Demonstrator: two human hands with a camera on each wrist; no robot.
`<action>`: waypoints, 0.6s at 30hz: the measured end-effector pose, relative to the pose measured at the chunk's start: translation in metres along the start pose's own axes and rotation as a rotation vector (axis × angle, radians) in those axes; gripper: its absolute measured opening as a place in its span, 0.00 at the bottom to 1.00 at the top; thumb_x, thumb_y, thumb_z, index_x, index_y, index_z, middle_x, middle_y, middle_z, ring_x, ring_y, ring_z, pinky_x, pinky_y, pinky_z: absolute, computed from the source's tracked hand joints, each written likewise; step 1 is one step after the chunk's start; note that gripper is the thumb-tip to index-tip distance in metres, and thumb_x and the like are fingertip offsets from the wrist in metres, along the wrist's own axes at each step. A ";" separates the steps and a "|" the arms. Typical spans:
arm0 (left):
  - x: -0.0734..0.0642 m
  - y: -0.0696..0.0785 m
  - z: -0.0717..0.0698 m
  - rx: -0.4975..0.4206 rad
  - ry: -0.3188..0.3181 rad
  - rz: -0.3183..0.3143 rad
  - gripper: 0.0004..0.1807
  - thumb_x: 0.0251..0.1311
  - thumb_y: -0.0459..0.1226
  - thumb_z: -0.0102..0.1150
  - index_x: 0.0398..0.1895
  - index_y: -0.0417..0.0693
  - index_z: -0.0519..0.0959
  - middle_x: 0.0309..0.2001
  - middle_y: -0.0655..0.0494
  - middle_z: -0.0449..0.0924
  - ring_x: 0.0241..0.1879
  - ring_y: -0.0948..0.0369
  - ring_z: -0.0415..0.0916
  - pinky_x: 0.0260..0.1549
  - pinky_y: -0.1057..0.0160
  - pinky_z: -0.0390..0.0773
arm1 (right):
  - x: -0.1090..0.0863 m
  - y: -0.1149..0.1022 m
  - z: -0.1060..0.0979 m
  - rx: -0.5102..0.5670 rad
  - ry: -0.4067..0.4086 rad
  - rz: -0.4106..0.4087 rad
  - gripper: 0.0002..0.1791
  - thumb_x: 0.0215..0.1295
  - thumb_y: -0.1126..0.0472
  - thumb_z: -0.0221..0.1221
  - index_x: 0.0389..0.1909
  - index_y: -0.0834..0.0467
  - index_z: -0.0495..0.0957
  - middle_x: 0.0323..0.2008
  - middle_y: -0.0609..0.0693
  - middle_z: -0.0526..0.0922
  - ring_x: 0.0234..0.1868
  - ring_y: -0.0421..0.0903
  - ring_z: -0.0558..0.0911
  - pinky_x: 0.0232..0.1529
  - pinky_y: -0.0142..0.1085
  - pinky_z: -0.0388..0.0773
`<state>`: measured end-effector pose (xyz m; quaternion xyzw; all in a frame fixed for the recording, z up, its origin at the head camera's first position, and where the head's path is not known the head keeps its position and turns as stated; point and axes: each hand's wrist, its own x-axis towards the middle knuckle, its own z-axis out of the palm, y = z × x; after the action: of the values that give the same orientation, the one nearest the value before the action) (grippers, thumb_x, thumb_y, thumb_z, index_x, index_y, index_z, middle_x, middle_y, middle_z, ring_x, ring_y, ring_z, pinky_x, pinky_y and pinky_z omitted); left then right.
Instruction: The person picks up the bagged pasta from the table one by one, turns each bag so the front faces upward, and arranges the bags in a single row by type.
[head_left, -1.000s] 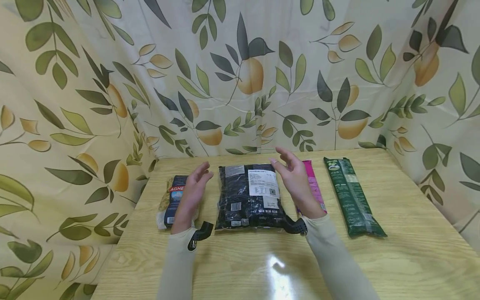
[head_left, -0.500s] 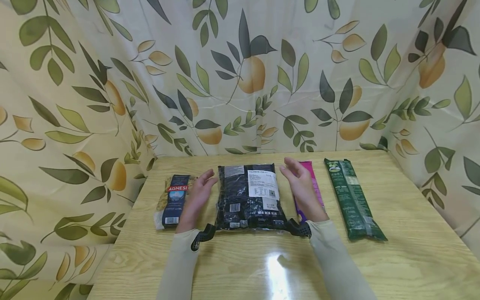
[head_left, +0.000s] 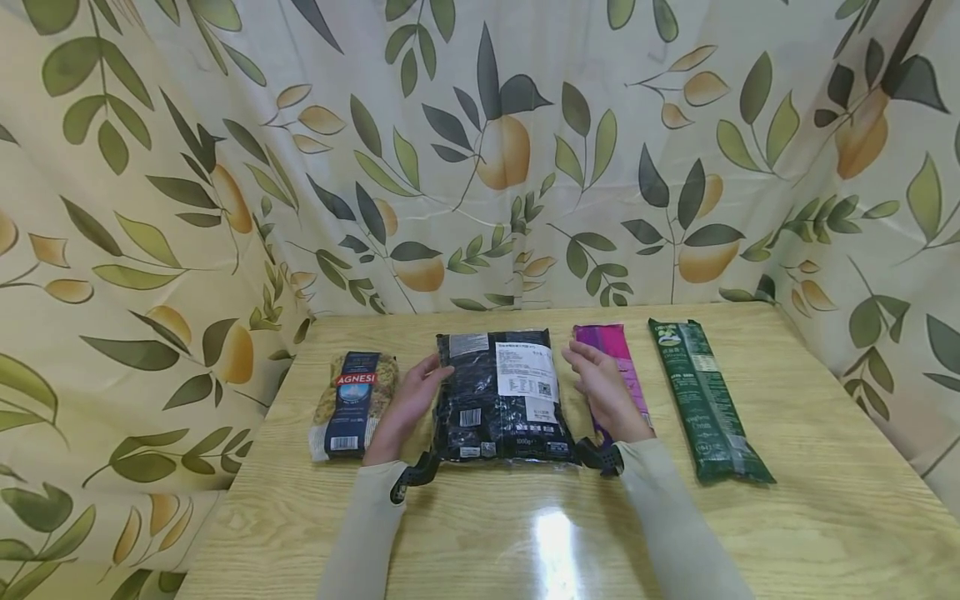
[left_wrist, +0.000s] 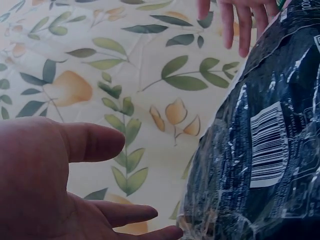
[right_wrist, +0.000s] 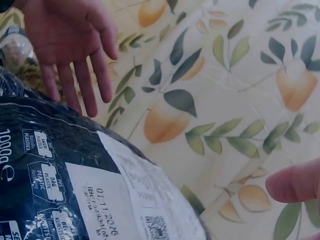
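A black plastic food packet marked 1000g lies flat in the middle of the table, with white printed labels on its right half. At its left edge is my left hand, thumb and fingers extended, fingertips right at the side of the packet. My right hand stands just off the packet's right edge, palm inward and fingers loosely extended, over a pink packet. In the left wrist view a barcode shows on the black packet, and the lower fingertips reach its edge. The right wrist view catches only the right thumb.
An Agnesi pasta bag lies left of my left hand. A long green packet lies at the right. Behind the wooden table hangs a leaf-and-fruit patterned curtain, which also covers both sides.
My left hand has moved right, off the pasta bag and up to the black packet's edge. My right hand has lowered and shifted slightly right, uncovering more of the pink packet. The packets stay put.
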<state>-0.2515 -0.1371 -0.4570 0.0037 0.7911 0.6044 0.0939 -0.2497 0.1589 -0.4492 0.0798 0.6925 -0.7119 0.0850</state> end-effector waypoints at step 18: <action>-0.002 0.002 0.010 0.027 -0.074 -0.048 0.39 0.78 0.46 0.48 0.83 0.38 0.49 0.83 0.36 0.47 0.82 0.40 0.46 0.79 0.38 0.52 | 0.013 0.019 -0.005 0.175 -0.178 0.190 0.40 0.82 0.52 0.46 0.83 0.64 0.38 0.84 0.63 0.33 0.84 0.63 0.46 0.81 0.62 0.50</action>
<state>-0.2485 -0.1269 -0.4570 0.0083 0.7950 0.5908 0.1375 -0.2584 0.1633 -0.4711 0.0886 0.6068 -0.7626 0.2058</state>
